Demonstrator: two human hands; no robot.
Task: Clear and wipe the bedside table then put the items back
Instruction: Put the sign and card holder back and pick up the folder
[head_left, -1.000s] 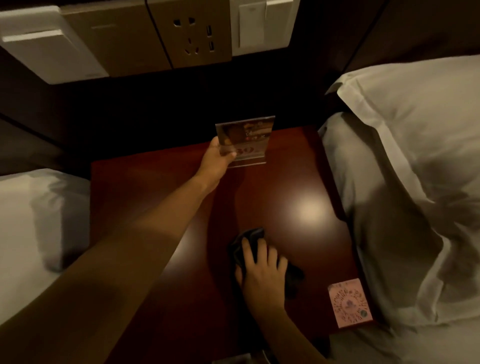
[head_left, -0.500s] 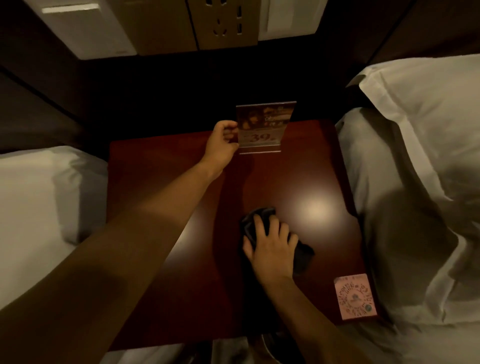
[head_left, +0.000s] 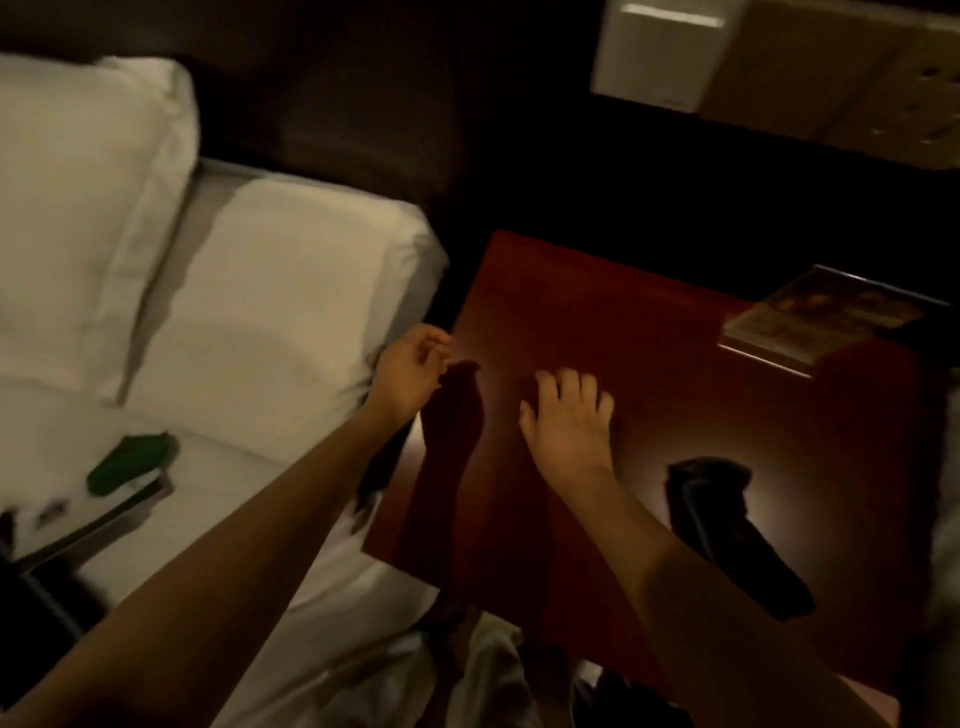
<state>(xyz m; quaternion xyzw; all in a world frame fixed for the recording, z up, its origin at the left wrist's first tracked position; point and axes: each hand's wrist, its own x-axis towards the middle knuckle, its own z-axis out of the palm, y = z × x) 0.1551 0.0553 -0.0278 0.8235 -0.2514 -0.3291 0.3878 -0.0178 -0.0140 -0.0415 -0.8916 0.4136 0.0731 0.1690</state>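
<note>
The dark red bedside table (head_left: 597, 312) fills the right half of the view. A clear acrylic sign stand (head_left: 815, 319) stands at its far right corner, with no hand on it. A dark cloth (head_left: 711, 499) lies crumpled on the table to the right of my right forearm. My right hand (head_left: 569, 421) hovers over the table's middle, fingers spread, holding nothing. My left hand (head_left: 410, 369) is at the table's left edge, over the gap to the bed, fingers loosely curled and empty.
A white bed with pillows (head_left: 260, 291) lies left of the table. On its sheet sit a green item (head_left: 130, 460), a flat dark tray or book (head_left: 98, 525) and small objects, blurred. Wall switches and sockets (head_left: 779, 62) are at top right.
The view has swung left toward the left bed. My left hand let go of the sign stand and moved to the table's left edge. My right hand lifted off the cloth.
</note>
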